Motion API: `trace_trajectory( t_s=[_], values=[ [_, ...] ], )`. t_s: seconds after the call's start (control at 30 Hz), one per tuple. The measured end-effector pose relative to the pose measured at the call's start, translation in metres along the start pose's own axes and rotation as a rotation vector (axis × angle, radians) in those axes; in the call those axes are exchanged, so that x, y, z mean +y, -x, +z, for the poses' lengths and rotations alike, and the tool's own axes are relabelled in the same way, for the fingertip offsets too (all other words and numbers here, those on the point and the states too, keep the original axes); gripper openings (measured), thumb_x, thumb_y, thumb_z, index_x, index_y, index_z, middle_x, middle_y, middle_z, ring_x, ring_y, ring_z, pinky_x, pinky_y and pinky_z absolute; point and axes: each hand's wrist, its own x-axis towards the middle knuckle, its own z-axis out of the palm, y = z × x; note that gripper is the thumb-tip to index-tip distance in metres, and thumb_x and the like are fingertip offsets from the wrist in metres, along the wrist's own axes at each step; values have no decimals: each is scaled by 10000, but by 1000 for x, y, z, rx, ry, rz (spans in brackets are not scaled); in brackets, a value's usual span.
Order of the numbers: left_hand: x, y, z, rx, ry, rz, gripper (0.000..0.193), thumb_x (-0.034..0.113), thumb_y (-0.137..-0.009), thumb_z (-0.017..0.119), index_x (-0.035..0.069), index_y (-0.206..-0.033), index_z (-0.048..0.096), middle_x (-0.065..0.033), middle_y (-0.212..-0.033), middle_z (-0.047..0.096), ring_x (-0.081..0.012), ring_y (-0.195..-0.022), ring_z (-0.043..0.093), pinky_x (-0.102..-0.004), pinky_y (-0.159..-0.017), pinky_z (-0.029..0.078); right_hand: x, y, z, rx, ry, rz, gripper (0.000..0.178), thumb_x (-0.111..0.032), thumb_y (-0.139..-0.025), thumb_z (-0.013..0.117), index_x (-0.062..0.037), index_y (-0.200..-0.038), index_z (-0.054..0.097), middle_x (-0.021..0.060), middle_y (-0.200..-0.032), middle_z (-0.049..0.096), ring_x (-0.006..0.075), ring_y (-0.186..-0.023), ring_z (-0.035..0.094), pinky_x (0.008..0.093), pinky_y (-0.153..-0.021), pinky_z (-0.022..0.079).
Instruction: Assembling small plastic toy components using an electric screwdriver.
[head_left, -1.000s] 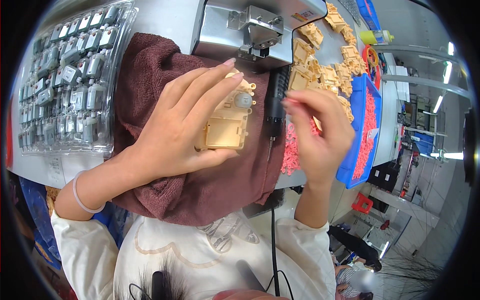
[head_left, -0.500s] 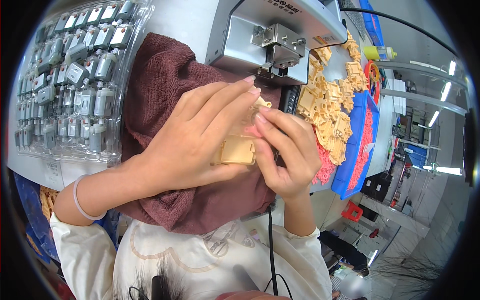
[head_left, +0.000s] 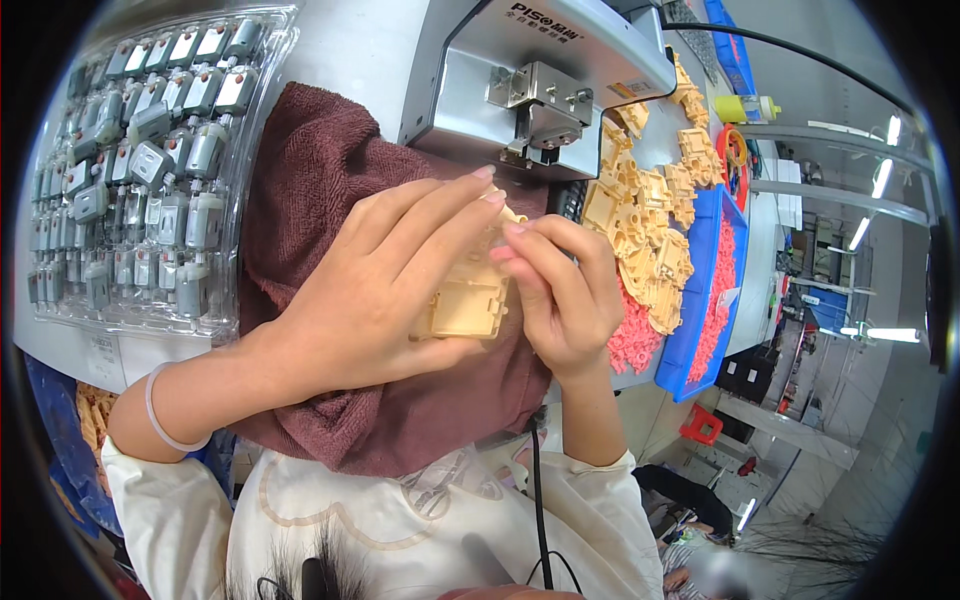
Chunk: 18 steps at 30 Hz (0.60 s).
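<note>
Grey metal machine fills upper centre of frame, with a small steel fixture on its front face. Dark maroon towel spreads from centre to lower centre, under both hands. Clear plastic tray of small grey motors occupies upper left, just beside the towel's left edge. Blue bin at right holds pink small parts; heap of tan plastic housings lies between the bin and the machine. Left hand, centre frame: fingers extended and slightly spread, wrapped over the top and left side of a tan plastic housing, thumb beneath it; grip closed on the part. Right hand, just right of centre: fingers curled together, fingertips pressed against the housing's right edge, touching the left hand's fingertips. Whether the right fingers pinch a smaller piece cannot be told. The housing sits centre frame, held above the towel, just below the fixture. Black cable runs down from beneath the right wrist.
</note>
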Motion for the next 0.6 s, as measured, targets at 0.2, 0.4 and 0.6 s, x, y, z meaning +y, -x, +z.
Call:
trace_trajectory(
  t_s=[0.2,0.4,0.6],
  values=[
    [0,0,-2,-12,10,-1,983,280,-612,852,10,-1439,397,-168,-1495,412,-366,-1299,439,-451,-1083,348,-7,1,1,-3,-121,109,270,-53,-755,794,-51,-1010,703,82,-978,633,253,-853,606,345,-733,493],
    [-1,1,-2,-15,18,0,978,288,-618,847,8,-1439,395,-168,-1496,411,-369,-1302,435,-457,-1082,346,-14,-2,1,5,-244,398,266,-37,-723,830,-7,-968,730,81,-947,615,164,-834,602,269,-703,487],
    [-3,0,-2,-6,28,-1,971,289,-622,841,9,-1439,398,-166,-1493,415,-369,-1302,434,-458,-1082,344,-18,-1,5,43,-269,392,253,-18,-708,834,11,-936,729,76,-968,601,153,-842,582,252,-719,471]
  ],
)
